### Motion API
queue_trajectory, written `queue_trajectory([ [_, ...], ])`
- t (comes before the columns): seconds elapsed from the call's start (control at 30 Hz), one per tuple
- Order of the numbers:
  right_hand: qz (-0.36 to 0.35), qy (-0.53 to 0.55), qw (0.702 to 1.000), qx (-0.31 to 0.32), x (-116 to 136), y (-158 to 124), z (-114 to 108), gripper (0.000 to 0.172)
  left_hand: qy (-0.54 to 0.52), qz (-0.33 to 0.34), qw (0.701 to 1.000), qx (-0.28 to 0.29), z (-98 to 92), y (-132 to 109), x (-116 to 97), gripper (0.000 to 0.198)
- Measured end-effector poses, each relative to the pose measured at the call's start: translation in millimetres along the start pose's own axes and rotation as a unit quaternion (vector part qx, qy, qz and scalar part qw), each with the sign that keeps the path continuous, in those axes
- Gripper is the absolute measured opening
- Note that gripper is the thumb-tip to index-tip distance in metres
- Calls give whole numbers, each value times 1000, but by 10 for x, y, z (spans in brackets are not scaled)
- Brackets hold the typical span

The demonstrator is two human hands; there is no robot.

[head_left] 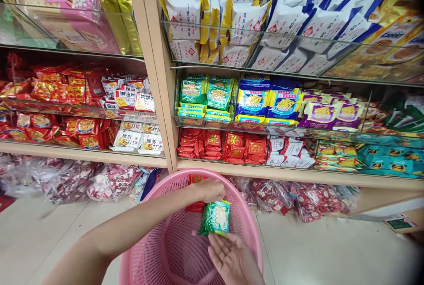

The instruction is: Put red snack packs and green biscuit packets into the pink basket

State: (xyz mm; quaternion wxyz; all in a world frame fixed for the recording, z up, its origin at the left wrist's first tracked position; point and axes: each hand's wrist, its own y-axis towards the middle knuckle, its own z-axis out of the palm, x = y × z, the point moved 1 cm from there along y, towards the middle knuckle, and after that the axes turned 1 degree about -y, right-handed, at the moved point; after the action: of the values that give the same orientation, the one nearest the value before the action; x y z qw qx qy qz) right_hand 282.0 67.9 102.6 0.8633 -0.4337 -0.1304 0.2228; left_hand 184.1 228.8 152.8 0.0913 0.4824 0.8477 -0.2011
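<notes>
A pink plastic basket (147,249) stands on the floor below the shelves. Over its far side, my left hand (212,190) is closed, its fingers at the top edge of a green packet (217,217). My right hand (233,256) is palm up with fingers spread, its fingertips at the packet's lower edge. Behind my left hand, a red packet (197,206) shows partly at the basket's far wall. More green packets (194,89) sit in the middle shelf compartment above, beside blue and yellow packets (252,101).
Shelves with clear fronts (212,121) hold many packets. Red packets (245,146) fill the lowest right row. Bagged goods (115,181) lie on the floor under the shelf edge. A wooden post (154,55) divides the shelving. Tiled floor (314,249) shows at the right.
</notes>
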Motion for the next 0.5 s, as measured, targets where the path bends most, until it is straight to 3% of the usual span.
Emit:
queue_trajectory([
  [0.5, 20, -22, 998, 48, 113, -41, 38, 16, 118, -72, 990, -33, 67, 39, 10, 25],
])
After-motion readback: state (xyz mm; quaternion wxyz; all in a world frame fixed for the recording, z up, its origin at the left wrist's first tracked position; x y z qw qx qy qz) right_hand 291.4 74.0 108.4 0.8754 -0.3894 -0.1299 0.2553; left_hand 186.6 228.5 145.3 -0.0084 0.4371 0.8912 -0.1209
